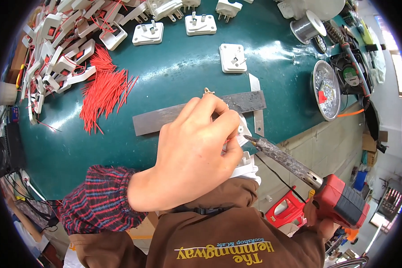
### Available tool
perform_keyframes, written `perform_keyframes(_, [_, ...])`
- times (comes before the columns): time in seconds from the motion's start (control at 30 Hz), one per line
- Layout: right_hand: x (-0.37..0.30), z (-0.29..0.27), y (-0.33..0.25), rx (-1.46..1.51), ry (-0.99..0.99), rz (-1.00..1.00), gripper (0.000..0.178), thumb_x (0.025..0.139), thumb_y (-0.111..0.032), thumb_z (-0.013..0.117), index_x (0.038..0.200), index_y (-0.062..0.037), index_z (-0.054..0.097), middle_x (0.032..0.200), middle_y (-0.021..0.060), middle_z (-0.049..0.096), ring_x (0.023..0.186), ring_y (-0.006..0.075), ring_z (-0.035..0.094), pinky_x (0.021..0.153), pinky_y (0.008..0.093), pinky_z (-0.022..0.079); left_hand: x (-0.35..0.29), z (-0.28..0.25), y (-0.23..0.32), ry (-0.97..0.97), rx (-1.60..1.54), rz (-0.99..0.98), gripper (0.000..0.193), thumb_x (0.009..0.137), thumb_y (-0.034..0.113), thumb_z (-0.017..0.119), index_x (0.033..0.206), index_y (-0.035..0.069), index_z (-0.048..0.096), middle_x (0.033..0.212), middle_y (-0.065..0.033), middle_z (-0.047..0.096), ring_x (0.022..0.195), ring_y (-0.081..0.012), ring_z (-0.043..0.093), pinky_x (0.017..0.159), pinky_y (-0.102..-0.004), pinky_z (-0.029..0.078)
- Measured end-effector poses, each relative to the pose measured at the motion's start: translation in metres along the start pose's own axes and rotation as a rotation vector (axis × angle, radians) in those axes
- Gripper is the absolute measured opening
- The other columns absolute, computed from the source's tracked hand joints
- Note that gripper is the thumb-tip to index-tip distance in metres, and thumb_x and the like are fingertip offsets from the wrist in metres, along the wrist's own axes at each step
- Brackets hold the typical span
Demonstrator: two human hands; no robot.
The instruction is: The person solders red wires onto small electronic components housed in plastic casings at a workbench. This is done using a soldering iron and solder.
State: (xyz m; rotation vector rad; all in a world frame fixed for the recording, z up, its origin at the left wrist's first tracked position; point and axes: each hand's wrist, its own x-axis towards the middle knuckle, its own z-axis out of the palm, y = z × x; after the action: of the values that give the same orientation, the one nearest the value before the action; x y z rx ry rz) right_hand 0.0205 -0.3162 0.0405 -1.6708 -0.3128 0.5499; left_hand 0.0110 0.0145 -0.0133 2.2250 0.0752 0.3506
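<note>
My left hand [196, 147] is closed over the near edge of the green table, fingers bent in a pinch. A white plastic plug part [243, 128] shows at its fingertips; the hand covers most of it. Below it, another white plug piece [245, 165] sits close to my body. My right hand [322, 219], partly seen at the lower right, is wrapped round the red and black handle of a soldering iron [295, 166]. The iron's dark tip points at the white part, just beside it. Beyond my left knuckles lies a flat dark metal bar [158, 120] with a small brass-coloured piece [207, 91] at its far edge.
Red wire lengths [103, 91] lie left, beside heaped white housings [53, 58] with red wires. White plug bases [232, 58] stand at the back. At right are a solder spool [308, 27], a metal bowl [326, 89] of solder scraps and a small fan [349, 73].
</note>
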Motion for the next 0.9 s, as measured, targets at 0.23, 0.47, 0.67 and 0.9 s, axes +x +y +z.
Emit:
perform_keyframes(0.23, [-0.029,-0.033,0.026,-0.434,0.072,0.106,0.066,0.074,-0.053,0.072,0.094,0.0079,0.055,0.05,0.0001,0.049,0.037,0.0102,0.043,0.037,0.0246,0.033,0.0,-0.001,-0.001,-0.006,-0.003,-0.012,0.013,0.061,0.0,0.066,0.067,0.004,0.055,0.086,-0.0084,0.057,0.071,-0.0237,0.057,0.058,-0.0316,0.046])
perform_keyframes(0.47, [0.019,0.017,-0.008,-0.074,-0.152,-0.041,0.062,0.076,-0.054,0.07,0.085,0.0052,0.055,0.05,-0.0005,0.049,0.038,0.0099,0.044,0.037,0.0242,0.035,0.002,0.002,0.0,-0.003,-0.002,0.011,0.013,0.061,0.0,0.066,0.066,0.003,0.054,0.085,-0.0084,0.056,0.072,-0.0246,0.057,0.058,-0.0326,0.046])
perform_keyframes(0.67, [0.022,0.028,-0.011,-0.104,-0.036,-0.114,0.059,0.075,-0.053,0.071,0.083,0.0033,0.056,0.049,-0.0018,0.049,0.036,0.0081,0.042,0.035,0.0221,0.032,0.0,0.0,0.001,-0.003,0.023,0.003,0.014,0.061,0.0,0.066,0.066,0.003,0.053,0.084,-0.0083,0.056,0.073,-0.0251,0.057,0.059,-0.0334,0.046])
perform_keyframes(0.9, [0.029,0.024,-0.013,-0.123,-0.108,-0.115,0.059,0.073,-0.053,0.073,0.082,0.001,0.052,0.046,-0.0042,0.045,0.034,0.0054,0.039,0.034,0.0207,0.026,0.001,0.0,0.002,-0.004,0.031,0.011,0.015,0.061,-0.001,0.066,0.067,0.004,0.054,0.084,-0.0081,0.055,0.073,-0.0254,0.057,0.059,-0.0335,0.046])
